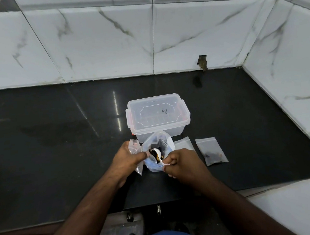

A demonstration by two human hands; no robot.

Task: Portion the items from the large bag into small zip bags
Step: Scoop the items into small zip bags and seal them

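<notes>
Right hand (183,163) pinches white spoon (157,153), dark bits in its bowl, inside large bag (157,150). Left hand (128,159) grips bag rim plus small zip bag (135,146). Right: filled zip bag (211,151). Far: lidded clear plastic box (157,115) on glossy black counter (59,143).

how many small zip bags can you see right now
3: one with dark pieces lying far right, one flat beside the right hand, one held in the left hand. More may be hidden.

Place: home kitchen
Evidence: black polished counter (58,125), white marble-look wall tiles (107,37) across upper frame, clear lidded storage box (157,115) at centre
</notes>
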